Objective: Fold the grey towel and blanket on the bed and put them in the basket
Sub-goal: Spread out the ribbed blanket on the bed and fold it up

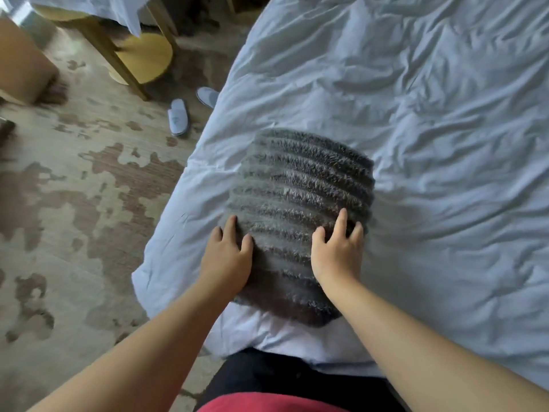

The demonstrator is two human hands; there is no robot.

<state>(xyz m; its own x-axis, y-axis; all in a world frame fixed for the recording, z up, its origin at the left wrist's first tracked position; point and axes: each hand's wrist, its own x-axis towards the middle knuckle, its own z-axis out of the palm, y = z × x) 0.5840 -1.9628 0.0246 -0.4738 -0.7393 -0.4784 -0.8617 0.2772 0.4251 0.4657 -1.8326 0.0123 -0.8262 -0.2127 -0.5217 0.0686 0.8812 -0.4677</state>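
A grey, ribbed, fluffy blanket (300,185) lies folded into a thick rectangular pad on the white bed (430,129), near its foot corner. My left hand (227,258) rests on the blanket's near-left edge with fingers spread. My right hand (338,251) presses flat on the near-right part of the top, fingers straight and apart. Neither hand grips the fabric. No towel and no basket are in view.
The bed's left edge drops to a patterned carpet (74,203). Two white slippers (178,117) lie on the floor beside the bed. A wooden table (142,58) with a draped white cloth stands at the back left. A brown box (20,60) sits far left.
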